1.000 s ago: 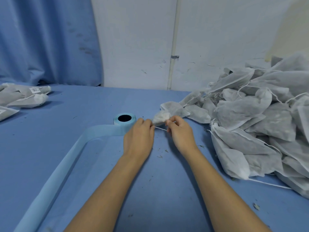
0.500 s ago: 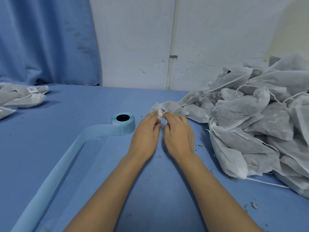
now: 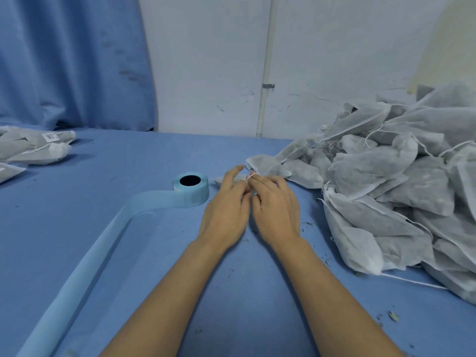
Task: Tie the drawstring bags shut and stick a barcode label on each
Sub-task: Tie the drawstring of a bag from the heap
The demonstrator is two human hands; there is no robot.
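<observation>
Blue cloth covered the table (image 3: 77,228), with a blue curtain (image 3: 72,60) and a white wall (image 3: 211,60) behind. Well to the left of the hands lay finished bags (image 3: 33,153), one bearing a barcode label (image 3: 50,136). Just left of the hands stood the label roll (image 3: 190,188), its backing strip (image 3: 103,243) trailing toward the near edge. Over the small drawstring bag (image 3: 221,179) rested the left hand (image 3: 224,212), forefinger straight; whether it pinched anything could not be determined. Touching it, the right hand (image 3: 275,210) had its fingers curled, the white drawstring (image 3: 251,174) looped over the forefinger. Right of the grip lay the bag pile (image 3: 399,191).
</observation>
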